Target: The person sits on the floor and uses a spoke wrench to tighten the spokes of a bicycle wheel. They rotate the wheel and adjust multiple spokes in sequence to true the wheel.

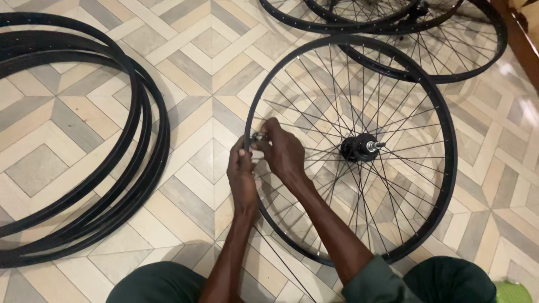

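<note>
Where the patterned tile floor (191,67) shows its grey and beige diamonds, a black spoked bicycle wheel (438,134) lies flat a little right of the middle of the visible floor, its black hub (359,148) with a short metal axle sticking up. Both hands meet at the wheel's left-hand rim. The left hand (241,168) sits outside the rim, fingers curled around it and pinching at the spot where a spoke meets the rim. The right hand (283,151) reaches across the spokes from inside the wheel, its fingers closed on a small metal piece (259,137) at the same point of the rim; what exactly that piece is cannot be told, as it is too small and half covered by the fingers. The two hands are touching or nearly so.

Towards the left edge of the visible floor, well apart from the wheel, lies a pile of bare black rims (112,168) without spokes, stacked loosely so that their arcs overlap. Along the far edge, beyond the wheel being handled, more spoked wheels (449,73) lie overlapping one another, the nearest just passing under the worked wheel's far rim. At the near edge the person's dark green trouser knees (157,283) frame the forearms, and a bit of bright green (514,292) shows in the near right corner.
</note>
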A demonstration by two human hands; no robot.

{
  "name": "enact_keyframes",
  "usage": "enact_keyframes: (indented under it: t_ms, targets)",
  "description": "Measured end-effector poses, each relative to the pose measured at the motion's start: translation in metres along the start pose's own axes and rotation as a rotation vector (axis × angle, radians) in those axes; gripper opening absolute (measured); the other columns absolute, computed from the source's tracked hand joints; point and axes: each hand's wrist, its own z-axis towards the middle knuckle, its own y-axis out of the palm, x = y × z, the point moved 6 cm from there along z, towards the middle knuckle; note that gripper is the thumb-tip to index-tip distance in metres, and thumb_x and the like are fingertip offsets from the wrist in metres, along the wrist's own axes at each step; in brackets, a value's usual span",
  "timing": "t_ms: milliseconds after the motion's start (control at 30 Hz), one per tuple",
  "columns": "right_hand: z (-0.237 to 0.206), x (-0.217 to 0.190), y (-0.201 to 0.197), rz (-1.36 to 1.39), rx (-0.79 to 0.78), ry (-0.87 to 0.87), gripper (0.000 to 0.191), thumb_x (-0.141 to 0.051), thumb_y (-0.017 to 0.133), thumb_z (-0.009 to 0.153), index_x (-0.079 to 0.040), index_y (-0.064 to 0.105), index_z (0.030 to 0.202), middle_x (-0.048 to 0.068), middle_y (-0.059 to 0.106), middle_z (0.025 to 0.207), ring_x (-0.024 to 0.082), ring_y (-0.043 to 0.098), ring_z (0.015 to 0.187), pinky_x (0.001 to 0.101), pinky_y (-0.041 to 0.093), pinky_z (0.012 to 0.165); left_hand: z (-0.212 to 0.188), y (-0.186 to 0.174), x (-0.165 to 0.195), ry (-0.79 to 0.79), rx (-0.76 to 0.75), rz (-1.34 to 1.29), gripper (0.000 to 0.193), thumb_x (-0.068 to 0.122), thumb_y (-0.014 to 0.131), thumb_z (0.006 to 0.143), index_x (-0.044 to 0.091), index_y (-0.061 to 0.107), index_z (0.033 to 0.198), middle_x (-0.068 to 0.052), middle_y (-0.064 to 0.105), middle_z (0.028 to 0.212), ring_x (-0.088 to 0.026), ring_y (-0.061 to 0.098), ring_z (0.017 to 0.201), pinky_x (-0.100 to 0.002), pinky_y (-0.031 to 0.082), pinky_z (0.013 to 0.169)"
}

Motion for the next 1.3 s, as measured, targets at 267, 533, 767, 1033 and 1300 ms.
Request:
enact_keyframes:
  t_ms: [267, 533, 767, 1033, 1300]
  targets:
    - [0.031, 0.001, -0.022, 0.071, -0.011, 0.053, 0.034, -0.033, 0.072, 0.098, -0.004, 0.056, 0.093, 0.013, 0.067, 0.074, 0.033, 0.068, 0.072, 0.0418, 0.050, 0.064, 0.002, -0.002, 0.000, -0.016, 0.025, 0.034, 0.042, 0.038, 0.044, 0.105, 0.014, 0.059, 0.136, -0.004, 0.064, 0.119, -0.016, 0.059, 0.103, -0.036, 0.049, 0.087]
    - [-0.039, -0.031, -0.033, 0.152, 0.100, -0.443, 0.041, -0.016, 0.079, 0.089, 0.000, 0.063, 0.122, 0.017, 0.064, 0.110, 0.029, 0.068, 0.097, 0.0377, 0.055, 0.079, 0.001, -0.003, -0.005, 0.060, 0.051, -0.093, 0.026, 0.026, 0.052, 0.105, 0.008, 0.060, 0.123, -0.003, 0.064, 0.104, -0.011, 0.057, 0.091, -0.027, 0.048, 0.078]
    - [-0.020, -0.009, -0.020, -0.228, -0.269, -0.235, 0.034, -0.027, 0.064, 0.101, -0.008, 0.068, 0.129, 0.019, 0.073, 0.103, 0.036, 0.071, 0.096, 0.0471, 0.053, 0.080, 0.002, -0.005, -0.009, 0.066, 0.085, -0.049, 0.025, 0.025, 0.055, 0.107, 0.005, 0.062, 0.120, -0.003, 0.053, 0.091, -0.012, 0.046, 0.081, -0.030, 0.041, 0.071]
    - [0.000, -0.002, -0.011, -0.012, -0.340, -0.073, 0.045, -0.036, 0.072, 0.084, -0.016, 0.068, 0.124, 0.014, 0.080, 0.102, 0.027, 0.079, 0.088, 0.0417, 0.060, 0.073, 0.001, -0.003, -0.003, 0.127, 0.064, -0.058, 0.026, 0.027, 0.052, 0.106, 0.005, 0.061, 0.119, -0.003, 0.063, 0.100, -0.012, 0.055, 0.091, -0.031, 0.046, 0.082]
    - [-0.004, -0.002, 0.000, -0.161, -0.363, -0.076, 0.046, -0.042, 0.078, 0.084, -0.012, 0.065, 0.116, 0.013, 0.077, 0.094, 0.030, 0.074, 0.085, 0.0423, 0.056, 0.071, 0.000, -0.005, -0.005, 0.113, 0.074, -0.053, 0.027, 0.026, 0.053, 0.106, 0.005, 0.062, 0.120, -0.003, 0.061, 0.096, -0.011, 0.052, 0.086, -0.029, 0.044, 0.075]
